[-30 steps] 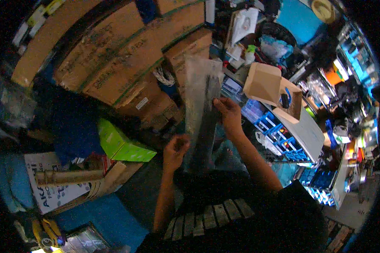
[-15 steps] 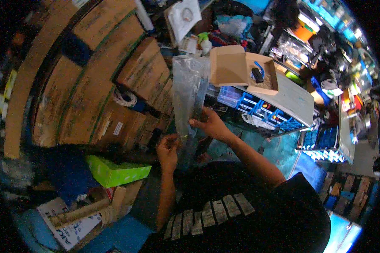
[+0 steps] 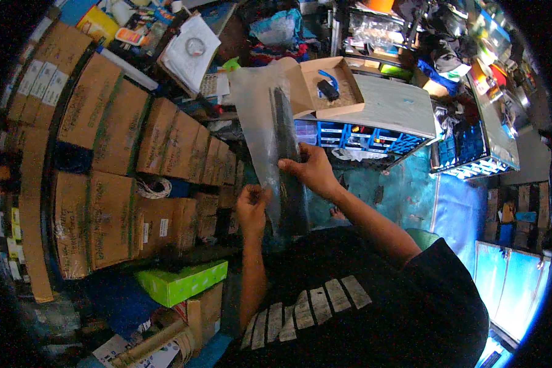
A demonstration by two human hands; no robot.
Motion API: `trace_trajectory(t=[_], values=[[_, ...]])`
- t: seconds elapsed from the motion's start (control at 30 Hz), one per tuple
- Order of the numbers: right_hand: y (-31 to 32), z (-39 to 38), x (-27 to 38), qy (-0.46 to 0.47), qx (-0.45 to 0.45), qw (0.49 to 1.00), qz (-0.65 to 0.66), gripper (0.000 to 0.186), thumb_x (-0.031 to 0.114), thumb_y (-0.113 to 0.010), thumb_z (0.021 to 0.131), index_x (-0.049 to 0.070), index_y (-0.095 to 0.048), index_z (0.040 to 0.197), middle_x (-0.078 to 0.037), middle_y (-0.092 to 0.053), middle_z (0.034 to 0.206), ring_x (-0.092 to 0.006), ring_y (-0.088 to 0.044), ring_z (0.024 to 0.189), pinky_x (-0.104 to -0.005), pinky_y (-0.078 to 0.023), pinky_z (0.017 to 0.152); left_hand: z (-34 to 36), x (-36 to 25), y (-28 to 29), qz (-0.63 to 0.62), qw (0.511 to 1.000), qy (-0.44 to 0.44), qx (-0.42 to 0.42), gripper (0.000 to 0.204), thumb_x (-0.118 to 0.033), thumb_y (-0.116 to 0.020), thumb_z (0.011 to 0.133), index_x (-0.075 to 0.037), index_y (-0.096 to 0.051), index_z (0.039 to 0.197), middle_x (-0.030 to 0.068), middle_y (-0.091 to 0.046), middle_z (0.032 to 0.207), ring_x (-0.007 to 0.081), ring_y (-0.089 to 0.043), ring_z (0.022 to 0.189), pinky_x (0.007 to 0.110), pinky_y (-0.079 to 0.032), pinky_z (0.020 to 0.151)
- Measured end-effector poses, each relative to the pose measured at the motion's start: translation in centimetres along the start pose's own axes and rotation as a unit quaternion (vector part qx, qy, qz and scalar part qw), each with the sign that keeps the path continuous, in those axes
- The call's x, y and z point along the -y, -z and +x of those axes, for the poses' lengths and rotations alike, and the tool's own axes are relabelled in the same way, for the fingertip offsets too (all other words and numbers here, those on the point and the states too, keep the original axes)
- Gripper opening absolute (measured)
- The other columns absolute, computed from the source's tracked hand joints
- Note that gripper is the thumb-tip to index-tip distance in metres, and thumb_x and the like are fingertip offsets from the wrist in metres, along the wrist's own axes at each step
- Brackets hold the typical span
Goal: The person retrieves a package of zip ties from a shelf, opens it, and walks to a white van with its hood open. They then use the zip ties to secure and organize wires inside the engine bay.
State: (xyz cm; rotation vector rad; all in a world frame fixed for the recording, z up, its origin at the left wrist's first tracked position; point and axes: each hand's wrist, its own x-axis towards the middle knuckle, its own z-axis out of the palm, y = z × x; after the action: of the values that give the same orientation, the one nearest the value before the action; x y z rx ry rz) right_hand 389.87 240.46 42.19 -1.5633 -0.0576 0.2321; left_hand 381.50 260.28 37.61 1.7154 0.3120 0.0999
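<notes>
A long, clear plastic bag (image 3: 255, 101) hangs upright in front of me, reaching from chest level toward the bench. Along its right side runs a long dark strip (image 3: 284, 126); whether that lies inside the plastic or shows through it, I cannot tell. My right hand (image 3: 316, 173) grips the bag's right edge, thumb across the front. Lower on the left side, my left hand (image 3: 251, 211) is closed with fingertips pinched at the bag's left edge. Just behind the bag's top sits an opened cardboard box (image 3: 353, 83), with a small black object (image 3: 328, 90) and blue cable in it.
Brown cartons (image 3: 113, 208) are stacked along the left. A grey-topped bench (image 3: 392, 104) holds the opened box, with blue bins (image 3: 362, 137) beneath. A bright green box (image 3: 184, 282) lies at lower left. Papers (image 3: 190, 52) rest on a surface at the back left.
My view has turned rightward and shifted, so the bench and cartons sit differently. The bag has tilted and spread wider at its top, and the dark strip shows more plainly. Both hands keep their hold.
</notes>
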Motion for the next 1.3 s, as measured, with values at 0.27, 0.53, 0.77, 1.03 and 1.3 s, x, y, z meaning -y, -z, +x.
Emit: trace_trajectory(t=[0.27,0.53,0.77,1.03,1.3], values=[[3.3,-0.5,-1.3,-0.004,-0.06,0.998,0.005,0.03,0.026,-0.078,0.087,-0.003,-0.071,0.096,-0.009,-0.074,0.083,-0.0135,-0.066,0.071,-0.0335,-0.053,0.065,0.2,-1.9,-3.7,-0.042,0.999,0.002,0.023,0.016,-0.015,-0.072,0.093,-0.004,-0.065,0.101,-0.0006,-0.063,0.095,0.0097,-0.057,0.089,0.026,-0.045,0.084],[6.3,-0.3,-2.3,-0.011,-0.073,0.991,0.108,0.029,0.022,-0.074,0.091,-0.004,-0.07,0.102,-0.01,-0.074,0.083,-0.0134,-0.066,0.069,-0.0314,-0.053,0.063,0.6,-3.4,-6.6,-0.05,0.993,-0.039,0.097,0.017,-0.014,-0.071,0.092,-0.003,-0.066,0.105,-0.0003,-0.063,0.099,0.0098,-0.056,0.096,0.027,-0.044,0.087],[7.6,0.0,-1.9,0.025,-0.082,0.995,0.055,0.031,0.022,-0.076,0.089,-0.004,-0.068,0.103,-0.012,-0.074,0.085,-0.0148,-0.067,0.072,-0.0316,-0.054,0.064,1.0,-3.2,-8.7,0.045,0.987,0.019,0.15,0.031,-0.021,-0.081,0.083,-0.003,-0.068,0.105,0.0032,-0.064,0.098,0.0133,-0.06,0.092,0.029,-0.048,0.085],[7.8,0.8,-2.2,0.046,-0.067,0.996,0.024,0.03,0.024,-0.073,0.09,-0.003,-0.068,0.103,-0.012,-0.072,0.082,-0.0164,-0.065,0.069,-0.0337,-0.052,0.064,1.0,-3.2,-10.6,-0.006,0.993,0.021,0.119,0.037,-0.027,-0.08,0.085,0.0,-0.07,0.109,0.0068,-0.069,0.102,0.0155,-0.063,0.092,0.032,-0.049,0.085],[7.6,1.0,-2.3,0.051,-0.039,0.997,0.036,0.033,0.025,-0.07,0.094,-0.002,-0.068,0.114,-0.007,-0.072,0.096,-0.0129,-0.064,0.083,-0.0303,-0.052,0.075,1.2,-3.3,-10.0,0.068,0.99,0.063,0.11,0.032,-0.027,-0.08,0.085,-0.001,-0.072,0.103,0.0056,-0.072,0.095,0.0149,-0.064,0.089,0.032,-0.051,0.082]])
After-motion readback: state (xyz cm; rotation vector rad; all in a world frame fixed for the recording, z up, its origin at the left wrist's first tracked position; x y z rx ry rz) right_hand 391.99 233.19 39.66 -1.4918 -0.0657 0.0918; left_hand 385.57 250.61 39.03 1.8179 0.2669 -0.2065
